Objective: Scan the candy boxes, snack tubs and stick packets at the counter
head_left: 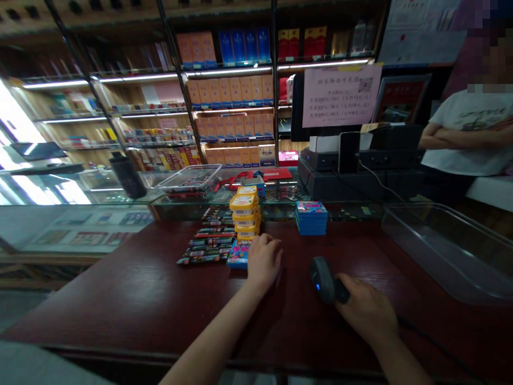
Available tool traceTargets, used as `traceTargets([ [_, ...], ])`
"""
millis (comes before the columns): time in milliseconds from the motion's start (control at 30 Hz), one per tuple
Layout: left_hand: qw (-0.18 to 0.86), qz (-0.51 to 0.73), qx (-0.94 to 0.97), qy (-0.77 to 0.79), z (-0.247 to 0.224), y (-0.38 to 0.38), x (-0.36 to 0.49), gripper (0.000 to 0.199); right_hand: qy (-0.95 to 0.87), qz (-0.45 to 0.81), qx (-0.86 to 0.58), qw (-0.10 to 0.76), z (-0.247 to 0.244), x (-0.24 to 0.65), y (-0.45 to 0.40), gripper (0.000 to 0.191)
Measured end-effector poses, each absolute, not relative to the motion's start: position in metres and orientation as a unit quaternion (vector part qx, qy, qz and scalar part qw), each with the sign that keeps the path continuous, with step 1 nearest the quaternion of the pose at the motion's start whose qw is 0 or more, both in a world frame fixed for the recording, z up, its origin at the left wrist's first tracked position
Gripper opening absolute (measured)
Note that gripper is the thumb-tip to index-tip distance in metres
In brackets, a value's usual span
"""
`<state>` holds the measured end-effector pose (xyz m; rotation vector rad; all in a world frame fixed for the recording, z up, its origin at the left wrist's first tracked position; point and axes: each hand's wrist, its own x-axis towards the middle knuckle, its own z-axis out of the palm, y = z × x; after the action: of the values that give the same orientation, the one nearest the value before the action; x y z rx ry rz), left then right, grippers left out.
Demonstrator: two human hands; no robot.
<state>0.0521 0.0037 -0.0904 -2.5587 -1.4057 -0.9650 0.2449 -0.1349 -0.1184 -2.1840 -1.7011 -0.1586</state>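
My right hand (366,310) is wrapped round the handle of a dark barcode scanner (324,280), which shows a small blue light and trails a cable. My left hand (264,262) is curled over the right end of a blue packet (238,256) on the dark red counter; part of its grip is hidden. Just behind that packet rises a stack of yellow tubs (245,216) with clear-looking tops. Left of the tubs lies a row of dark, colourfully printed thin packs (210,243). A neat pile of blue packets (311,219) sits farther right.
At right lies a clear plastic bin (444,256). Behind the counter stand a glass case, a clear tray (192,179), a black bottle (127,174), a phone (349,152) and a monitor with a pink notice (340,96). A person with folded arms (465,133) stands at right.
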Motion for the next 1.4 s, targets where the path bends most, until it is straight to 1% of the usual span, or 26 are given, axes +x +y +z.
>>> traceTargets([
  [100,0.107,-0.273,-0.783,-0.549,-0.096,-0.006,0.029,0.044,-0.607,-0.071,-0.770,0.184,-0.122,0.246,-0.136,0.021],
  [167,0.129,-0.241,-0.755,-0.596,-0.099,-0.009,0.021,0.059,-0.607,-0.074,-0.770,0.182,-0.124,0.246,-0.136,0.021],
  [233,0.132,-0.217,-0.745,-0.617,-0.102,-0.009,0.019,0.064,-0.607,-0.075,-0.770,0.182,-0.126,0.247,-0.136,0.020],
  [400,0.137,-0.197,-0.750,-0.616,-0.106,-0.010,0.022,0.053,-0.595,-0.081,-0.780,0.179,-0.126,0.244,-0.137,0.019],
  [533,0.157,-0.201,-0.777,-0.575,-0.107,-0.013,0.018,0.044,-0.587,-0.081,-0.786,0.180,-0.123,0.241,-0.138,0.020],
  [633,0.169,-0.236,-0.803,-0.521,-0.104,-0.016,0.010,0.031,-0.585,-0.082,-0.787,0.177,-0.121,0.240,-0.139,0.021],
  [700,0.161,-0.296,-0.801,-0.494,-0.102,-0.018,0.005,0.028,-0.586,-0.082,-0.787,0.175,-0.120,0.239,-0.139,0.023],
  [733,0.146,-0.338,-0.794,-0.484,-0.101,-0.018,0.003,0.029,-0.586,-0.081,-0.788,0.173,-0.120,0.239,-0.140,0.023],
  [800,0.083,-0.440,-0.765,-0.462,-0.100,-0.018,0.001,0.030,-0.584,-0.079,-0.790,0.169,-0.119,0.237,-0.140,0.022],
  [933,-0.107,-0.621,-0.645,-0.432,-0.100,-0.010,0.000,0.033,-0.583,-0.079,-0.790,0.172,-0.119,0.235,-0.139,0.024],
  [1000,-0.224,-0.664,-0.567,-0.434,-0.101,-0.006,0.001,0.036,-0.582,-0.081,-0.790,0.178,-0.119,0.235,-0.139,0.025],
  [1100,-0.399,-0.675,-0.470,-0.405,-0.103,-0.001,0.003,0.039,-0.572,-0.063,-0.793,0.200,-0.114,0.235,-0.140,0.025],
  [1167,-0.478,-0.671,-0.431,-0.368,-0.105,0.001,0.005,0.044,-0.559,-0.018,-0.791,0.248,-0.108,0.234,-0.141,0.027],
  [1233,-0.528,-0.671,-0.404,-0.330,-0.107,0.002,0.006,0.051,-0.553,0.053,-0.759,0.340,-0.101,0.231,-0.142,0.030],
  [1333,-0.559,-0.673,-0.384,-0.293,-0.111,0.004,0.009,0.058,-0.535,0.171,-0.672,0.483,-0.087,0.222,-0.144,0.037],
  [1400,-0.560,-0.669,-0.391,-0.293,-0.114,0.005,0.011,0.059,-0.514,0.233,-0.636,0.527,-0.079,0.215,-0.147,0.039],
])
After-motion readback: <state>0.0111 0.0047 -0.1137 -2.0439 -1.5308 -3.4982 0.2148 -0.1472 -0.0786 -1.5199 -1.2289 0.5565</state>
